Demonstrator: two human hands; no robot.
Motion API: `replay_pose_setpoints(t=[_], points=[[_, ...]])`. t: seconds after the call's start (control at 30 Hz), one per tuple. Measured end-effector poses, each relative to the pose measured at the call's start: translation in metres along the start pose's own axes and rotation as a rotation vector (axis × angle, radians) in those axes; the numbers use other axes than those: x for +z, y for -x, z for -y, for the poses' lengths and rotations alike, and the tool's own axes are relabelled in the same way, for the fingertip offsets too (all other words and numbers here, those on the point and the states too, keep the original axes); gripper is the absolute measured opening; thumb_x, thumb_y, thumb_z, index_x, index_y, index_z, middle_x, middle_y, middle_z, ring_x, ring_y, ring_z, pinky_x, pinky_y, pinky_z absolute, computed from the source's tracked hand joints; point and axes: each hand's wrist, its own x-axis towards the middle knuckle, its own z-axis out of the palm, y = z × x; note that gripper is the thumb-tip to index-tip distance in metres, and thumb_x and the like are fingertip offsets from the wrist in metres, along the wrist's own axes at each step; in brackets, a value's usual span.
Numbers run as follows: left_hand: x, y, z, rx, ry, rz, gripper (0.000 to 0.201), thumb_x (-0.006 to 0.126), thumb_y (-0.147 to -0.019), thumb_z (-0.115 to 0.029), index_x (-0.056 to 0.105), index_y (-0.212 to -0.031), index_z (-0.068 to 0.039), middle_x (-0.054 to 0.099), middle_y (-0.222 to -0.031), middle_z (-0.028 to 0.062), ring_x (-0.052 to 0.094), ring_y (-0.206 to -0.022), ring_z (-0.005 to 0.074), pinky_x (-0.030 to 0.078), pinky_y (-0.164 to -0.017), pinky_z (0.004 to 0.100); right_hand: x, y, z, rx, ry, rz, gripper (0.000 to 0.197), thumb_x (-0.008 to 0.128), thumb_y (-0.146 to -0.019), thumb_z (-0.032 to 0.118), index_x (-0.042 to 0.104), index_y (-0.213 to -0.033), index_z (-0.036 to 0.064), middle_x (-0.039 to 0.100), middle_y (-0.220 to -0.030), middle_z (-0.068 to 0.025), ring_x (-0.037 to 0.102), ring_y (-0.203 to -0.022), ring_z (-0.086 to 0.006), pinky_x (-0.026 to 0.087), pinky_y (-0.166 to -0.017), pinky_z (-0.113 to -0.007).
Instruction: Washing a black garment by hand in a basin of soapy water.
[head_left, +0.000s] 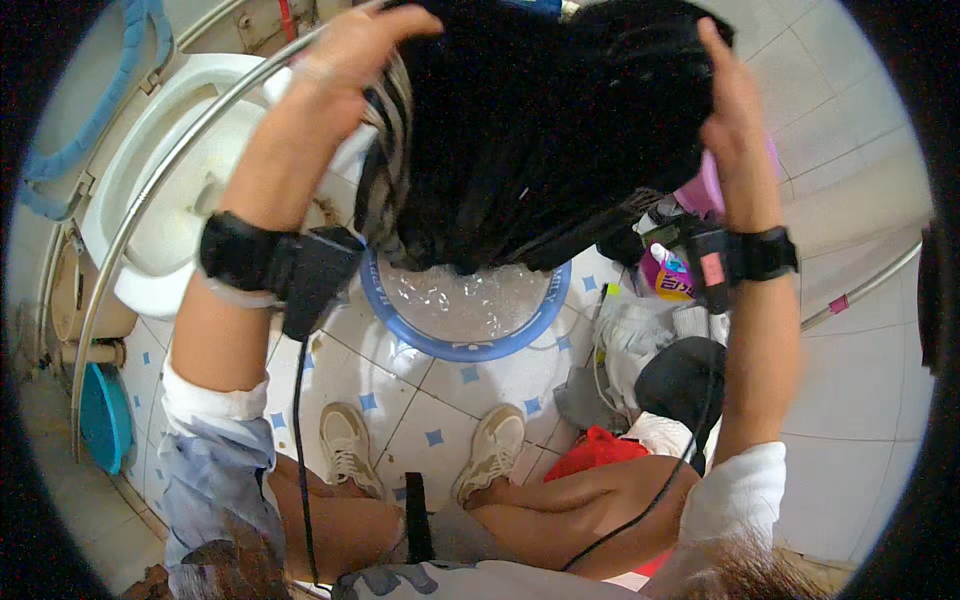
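Note:
My left hand [355, 60] and my right hand [737, 105] hold up a wet-looking black garment [540, 130] by its two sides. The garment is stretched between them, with grey and beige stripes along its left edge. Both hands are closed on the cloth, though some fingers are behind it and slightly blurred. Below the cloth's lower edge stands a blue-rimmed basin [470, 350] on the floor, with rippling water [460, 300] in it. The garment hides the basin's far part.
A white toilet [150, 225] is at the left behind a curved metal tube [135, 215]; a teal basin [105, 420] is below. At right are a pink tub [700, 190], a purple pouch [668, 272], piled clothes [640, 340] and a red cloth [597, 453]. Cables hang from my wrist-worn devices.

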Motion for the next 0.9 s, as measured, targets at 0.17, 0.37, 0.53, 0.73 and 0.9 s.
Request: replay_pose_setpoints(t=[0.17,0.37,0.53,0.73,0.9], points=[[0.034,0.009,0.098,-0.240,-0.223,-0.136,0.044,0.059,-0.067,-0.013,0.042,-0.104,0.002,0.053,-0.091,0.0100,0.049,-0.082,0.0182,0.038,-0.071,0.0278,0.003,-0.013,-0.125,0.243,-0.077,-0.021,0.039,0.055,-0.076,0.036,0.056,-0.087,-0.0012,0.059,-0.080,-0.0071,0.055,-0.071,-0.0202,0.043,-0.065,-0.032],[0.040,0.056,0.196,-0.121,-1.172,0.307,0.041,0.055,-0.063,-0.004,0.050,-0.102,-0.014,0.040,-0.111,0.0187,0.044,-0.096,0.0360,0.040,-0.079,0.0384,-0.009,0.029,-0.259,-0.042,1.084,0.271,0.034,0.052,-0.076,0.035,0.056,-0.098,0.0096,0.056,-0.091,-0.0181,0.053,-0.084,-0.0286,0.042,-0.073,-0.035],[0.047,0.094,0.239,-0.205,-1.506,0.710,0.054,0.056,-0.065,-0.010,0.041,-0.116,-0.018,0.018,-0.131,0.0135,0.021,-0.119,0.0336,0.030,-0.089,0.0514,-0.015,0.074,-0.325,-0.180,1.485,0.711,0.063,0.053,-0.074,0.037,0.019,-0.127,0.0294,0.013,-0.132,-0.0157,0.027,-0.112,-0.0438,0.034,-0.077,-0.059],[0.045,0.078,0.270,-0.521,-1.552,0.997,0.055,0.052,-0.072,-0.024,0.032,-0.123,-0.018,0.008,-0.135,0.0065,0.003,-0.124,0.0325,0.022,-0.086,0.0618,0.001,0.069,-0.352,-0.105,1.654,0.881,0.086,0.059,-0.067,0.018,0.002,-0.130,0.0279,0.008,-0.133,-0.0168,0.029,-0.109,-0.0465,0.034,-0.077,-0.059],[0.035,0.066,0.305,-0.460,-1.324,0.900,0.052,0.055,-0.067,-0.017,0.040,-0.117,-0.014,0.027,-0.127,0.0118,0.022,-0.117,0.0353,0.025,-0.087,0.0579,-0.006,0.046,-0.388,-0.172,1.741,1.177,0.045,0.046,-0.072,0.013,0.041,-0.117,0.0098,0.035,-0.120,-0.0210,0.042,-0.103,-0.0377,0.042,-0.075,-0.049]])
